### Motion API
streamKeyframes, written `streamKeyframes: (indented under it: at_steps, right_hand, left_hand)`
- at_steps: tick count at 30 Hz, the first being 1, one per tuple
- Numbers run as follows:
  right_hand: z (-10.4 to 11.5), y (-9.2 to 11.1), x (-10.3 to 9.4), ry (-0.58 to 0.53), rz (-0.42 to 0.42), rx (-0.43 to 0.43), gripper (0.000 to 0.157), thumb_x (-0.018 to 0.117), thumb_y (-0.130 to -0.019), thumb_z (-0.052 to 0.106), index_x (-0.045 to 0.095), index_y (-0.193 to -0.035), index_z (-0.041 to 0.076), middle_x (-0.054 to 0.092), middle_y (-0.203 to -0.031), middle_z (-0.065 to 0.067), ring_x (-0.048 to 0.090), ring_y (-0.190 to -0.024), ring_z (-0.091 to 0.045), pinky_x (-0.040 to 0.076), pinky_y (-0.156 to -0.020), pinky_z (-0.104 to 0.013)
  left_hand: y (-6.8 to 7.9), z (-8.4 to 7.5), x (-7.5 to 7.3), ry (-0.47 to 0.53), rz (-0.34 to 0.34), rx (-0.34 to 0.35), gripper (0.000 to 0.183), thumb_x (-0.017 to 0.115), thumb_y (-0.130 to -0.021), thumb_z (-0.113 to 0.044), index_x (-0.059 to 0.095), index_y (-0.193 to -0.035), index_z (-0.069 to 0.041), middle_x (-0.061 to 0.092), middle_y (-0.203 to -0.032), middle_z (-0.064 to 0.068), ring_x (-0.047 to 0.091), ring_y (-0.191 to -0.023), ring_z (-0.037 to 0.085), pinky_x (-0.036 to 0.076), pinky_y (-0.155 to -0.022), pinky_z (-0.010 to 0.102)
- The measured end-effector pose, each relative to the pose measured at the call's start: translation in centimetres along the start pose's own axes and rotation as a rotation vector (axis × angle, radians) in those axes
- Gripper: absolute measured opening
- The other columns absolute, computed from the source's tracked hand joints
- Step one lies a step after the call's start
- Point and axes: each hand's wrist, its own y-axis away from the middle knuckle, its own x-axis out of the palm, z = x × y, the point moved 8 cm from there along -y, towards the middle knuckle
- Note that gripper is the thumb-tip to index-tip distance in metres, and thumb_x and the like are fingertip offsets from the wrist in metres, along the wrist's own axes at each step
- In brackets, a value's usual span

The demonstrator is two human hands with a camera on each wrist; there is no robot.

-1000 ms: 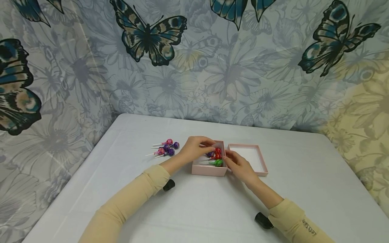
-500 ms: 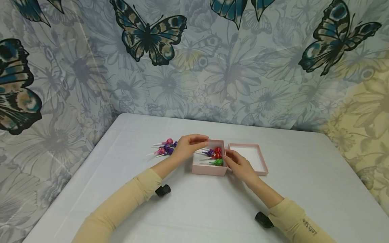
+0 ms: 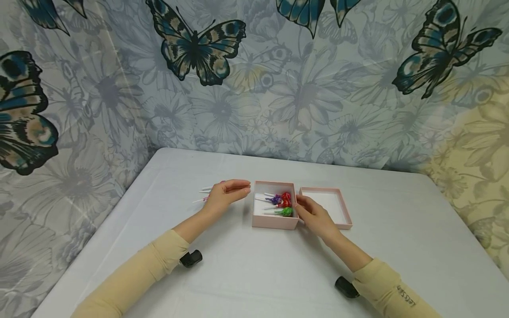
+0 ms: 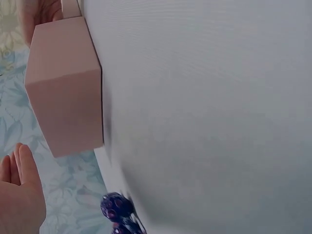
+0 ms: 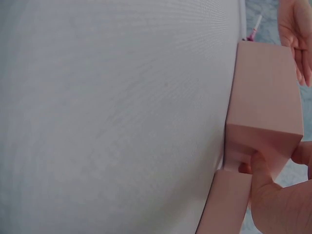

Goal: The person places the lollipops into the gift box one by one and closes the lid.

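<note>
A pink box [image 3: 274, 223] stands uncovered on the white table, with red, purple and green lollipops [image 3: 284, 201] lying inside it. My right hand [image 3: 316, 216] holds the box's right wall, thumb at the rim and fingers against the outer side, which shows in the right wrist view. My left hand [image 3: 222, 198] hovers left of the box, fingers nearly straight and nothing between them. Below it are more lollipops, mostly hidden by the hand in the head view; white sticks [image 3: 205, 190] poke out at its left. A purple lollipop [image 4: 117, 205] shows in the left wrist view.
The pink lid [image 3: 345, 207] lies inner side up, close against the box's right side. Black wrist devices [image 3: 191, 258] sit under both sleeves. Patterned butterfly cloth [image 3: 254, 110] hangs behind the table's far edge.
My left hand has drawn back from over the box, moving left to above the loose lollipops and uncovering the ones in the box. My right hand stays at the box's right wall.
</note>
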Motion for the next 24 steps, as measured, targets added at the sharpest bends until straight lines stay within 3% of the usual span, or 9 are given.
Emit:
streamKeyframes:
  at_steps: [9,12,17,24]
  right_hand:
    - [-0.4,-0.2,0.0,0.006,0.005,0.01,0.055,0.051,-0.103,0.034,0.038,-0.147,0.004,0.047,-0.143,-0.019,0.048,-0.128,-0.034,0.045,-0.101,-0.045]
    - [-0.4,-0.2,0.0,0.013,0.004,0.009,0.056,0.05,-0.103,0.035,0.037,-0.147,0.004,0.047,-0.143,-0.02,0.049,-0.128,-0.034,0.045,-0.1,-0.045]
    - [-0.4,-0.2,-0.1,0.019,0.0,0.011,0.056,0.05,-0.103,0.035,0.038,-0.147,0.004,0.048,-0.143,-0.019,0.049,-0.128,-0.033,0.045,-0.1,-0.045]
    - [-0.1,0.0,0.0,0.016,0.004,0.007,0.056,0.05,-0.103,0.035,0.038,-0.147,0.003,0.047,-0.143,-0.02,0.049,-0.128,-0.034,0.046,-0.1,-0.045]
  left_hand:
    - [1.2,0.9,-3.0,-0.08,-0.07,-0.036,0.04,0.075,-0.088,-0.02,0.066,-0.122,-0.001,0.069,-0.117,0.008,0.065,-0.106,0.016,0.052,-0.091,0.036]
    - [1.3,1.5,-4.1,-0.114,-0.099,-0.05,0.039,0.075,-0.087,-0.021,0.067,-0.121,-0.002,0.069,-0.117,0.007,0.065,-0.105,0.014,0.053,-0.088,0.03]
    - [1.5,1.9,-5.8,-0.216,-0.145,-0.062,0.036,0.075,-0.088,-0.018,0.068,-0.119,-0.002,0.07,-0.115,0.007,0.066,-0.103,0.014,0.053,-0.08,0.022]
    - [1.5,1.5,-7.0,-0.436,-0.167,-0.01,0.029,0.075,-0.088,-0.019,0.072,-0.114,-0.007,0.072,-0.106,0.006,0.068,-0.099,0.019,0.054,-0.077,0.025]
